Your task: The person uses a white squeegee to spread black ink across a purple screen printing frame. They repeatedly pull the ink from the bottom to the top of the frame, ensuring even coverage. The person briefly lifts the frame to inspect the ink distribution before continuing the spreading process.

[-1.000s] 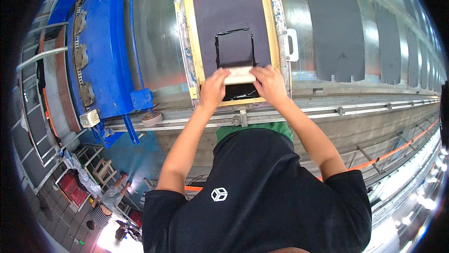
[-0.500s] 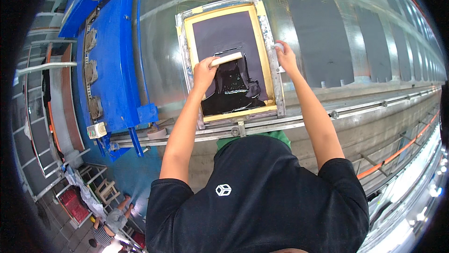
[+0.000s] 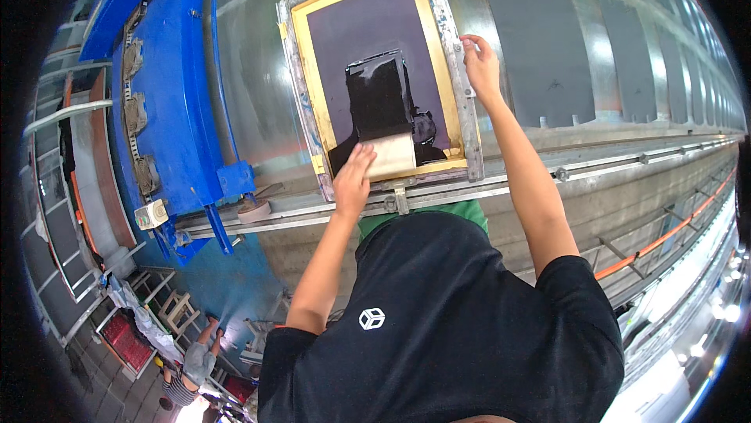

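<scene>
A silk-screen frame [image 3: 461, 102] lies in front of me, its mesh edged with yellow tape [image 3: 303, 71]. My left hand [image 3: 356, 180] grips a pale squeegee [image 3: 393, 155] at the near end of the mesh, its flat face tilted up toward me. Beyond the squeegee, wet black ink [image 3: 375, 90] forms a glossy rectangle, with more ink pooled at the near corners. Beside the frame's right rail is my right hand [image 3: 482, 67], fingers curled together; what they close on is mostly hidden.
Dark grey fabric panels [image 3: 540, 47] lie in a row along the long table to the right. A metal rail [image 3: 524, 180] runs along the near table edge. Blue machinery [image 3: 172, 102] stands at left, with a tape roll [image 3: 254, 212] nearby. Another person [image 3: 184, 380] is far lower left.
My left hand has drawn the squeegee toward me, from mid-mesh to the near end, leaving a black inked rectangle. The frame and my right hand sit slightly higher in the picture.
</scene>
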